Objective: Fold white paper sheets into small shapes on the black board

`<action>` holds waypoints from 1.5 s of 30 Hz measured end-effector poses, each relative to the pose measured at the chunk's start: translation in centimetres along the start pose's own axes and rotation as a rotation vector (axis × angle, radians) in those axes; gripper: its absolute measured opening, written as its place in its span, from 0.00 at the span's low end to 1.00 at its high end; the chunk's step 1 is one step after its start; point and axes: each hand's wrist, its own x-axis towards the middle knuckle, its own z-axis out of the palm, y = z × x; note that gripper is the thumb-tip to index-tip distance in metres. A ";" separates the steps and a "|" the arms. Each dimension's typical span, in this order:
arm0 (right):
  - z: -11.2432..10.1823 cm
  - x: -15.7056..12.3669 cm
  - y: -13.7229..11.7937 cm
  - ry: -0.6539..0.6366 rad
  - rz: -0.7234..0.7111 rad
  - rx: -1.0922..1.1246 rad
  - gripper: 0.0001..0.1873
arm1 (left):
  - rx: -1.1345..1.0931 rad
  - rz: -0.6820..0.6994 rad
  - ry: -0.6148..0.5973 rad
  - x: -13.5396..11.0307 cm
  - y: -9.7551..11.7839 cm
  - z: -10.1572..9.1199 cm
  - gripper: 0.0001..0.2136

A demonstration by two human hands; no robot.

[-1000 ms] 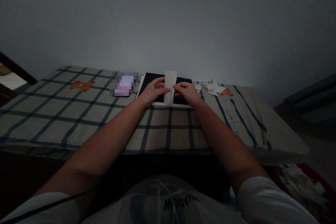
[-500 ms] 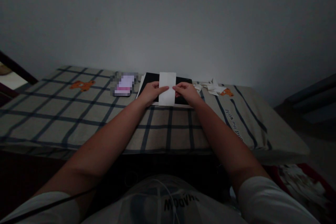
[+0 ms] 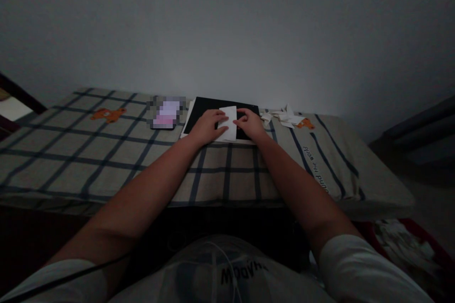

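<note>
A white rectangular piece of paper (image 3: 230, 123) is between my hands, low over a black flat board (image 3: 204, 104). My left hand (image 3: 206, 127) holds the paper's left side, with its fingers over the front face and the thumb lower down. At the paper's right edge, my right hand (image 3: 250, 125) pinches with bent thumb and forefinger. Under the board, white sheets (image 3: 185, 129) stick out at its left side. Folded white paper pieces (image 3: 287, 116) lie in a loose heap to the right of the board.
A checked cloth (image 3: 117, 161) with orange bear prints covers the table. To the left of the board lies a phone (image 3: 166, 116) with a lit, partly blurred screen. A plain wall (image 3: 227, 33) rises behind the table. At lower right is a red container (image 3: 408, 246) with pale crumpled material.
The paper has come down closer to the board and shows less height. My left hand has moved further across its face, fingers more spread. My right hand stays at the right edge.
</note>
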 end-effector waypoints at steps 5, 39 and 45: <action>0.3 0.0 0.4 -0.027 -0.096 -0.262 0.22 | 0.103 0.077 -0.193 -0.3 -0.2 0.6 0.18; -1.0 -0.6 1.9 -0.300 -0.428 -0.656 0.27 | 0.430 0.155 -0.237 -0.4 0.3 -0.3 0.23; -1.1 -0.5 2.3 -0.305 -0.440 -0.607 0.22 | 0.379 0.160 -0.232 -0.6 0.3 -0.3 0.23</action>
